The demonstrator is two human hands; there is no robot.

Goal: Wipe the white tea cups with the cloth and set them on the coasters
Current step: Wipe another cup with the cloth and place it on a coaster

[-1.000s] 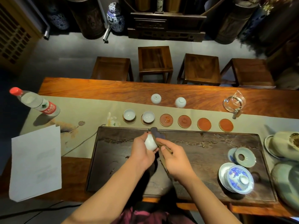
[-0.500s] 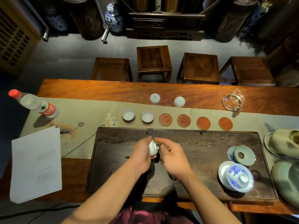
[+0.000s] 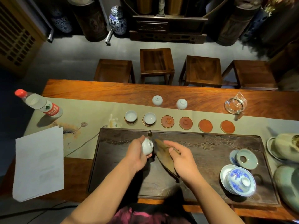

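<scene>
My left hand (image 3: 137,155) grips a white tea cup (image 3: 146,148) on its side, foot pointing right, above the dark tea tray (image 3: 210,159). Just right of the cup, my right hand (image 3: 182,159) holds a brown cloth (image 3: 163,154) that hangs down onto the tray, a small gap apart from the cup. Two white cups (image 3: 131,116) (image 3: 149,118) stand upright on the two leftmost coasters. Several orange-red coasters (image 3: 168,121) (image 3: 227,126) lie bare in a row to their right. Two more cups (image 3: 157,100) (image 3: 181,103) sit upside down on the wooden table behind.
A lidded blue-and-white gaiwan (image 3: 239,180) and a pale saucer (image 3: 246,159) occupy the tray's right side. A water bottle (image 3: 39,103) and white paper (image 3: 38,160) lie at left, a glass pitcher (image 3: 235,103) at back right, pottery (image 3: 286,146) at the right edge.
The cloth has come away from the cup and now hangs beside it. The cup has tipped so its foot faces right.
</scene>
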